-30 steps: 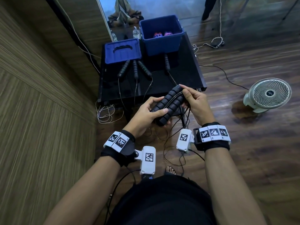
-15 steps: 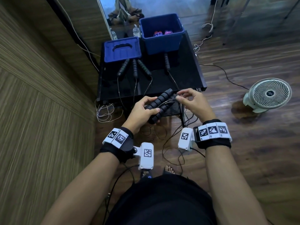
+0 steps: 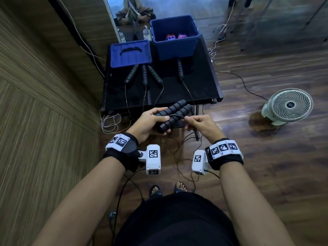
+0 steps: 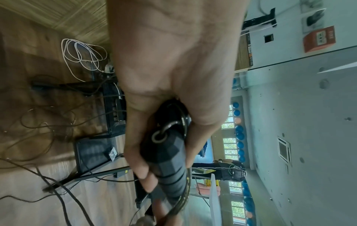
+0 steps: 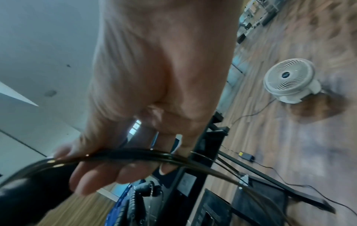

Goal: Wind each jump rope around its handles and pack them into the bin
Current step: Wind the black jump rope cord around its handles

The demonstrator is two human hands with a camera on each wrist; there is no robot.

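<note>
My left hand [image 3: 152, 121] grips a pair of black ribbed jump rope handles [image 3: 174, 114] side by side, near their lower ends [image 4: 168, 154]. My right hand [image 3: 198, 122] pinches the thin black rope [image 3: 178, 116] just right of the handles; the cord runs across its fingers [image 5: 135, 154]. Loose rope hangs in loops toward the floor [image 3: 177, 150]. Several more handles [image 3: 144, 74] lie on the black table [image 3: 200, 86] with their cords trailing over the front edge. The open blue bin [image 3: 174, 37] stands at the table's back and holds purple and pink items.
A blue bin lid [image 3: 130, 53] lies left of the bin. A white floor fan [image 3: 288, 106] stands on the wood floor to the right, its cable running to the table. White cable [image 3: 110, 122] coils by the table's left leg. A wood-panel wall runs along the left.
The handles have dropped lower and toward me. My right hand has come off the handle tops, moved right and down, and now draws the rope across the handles.
</note>
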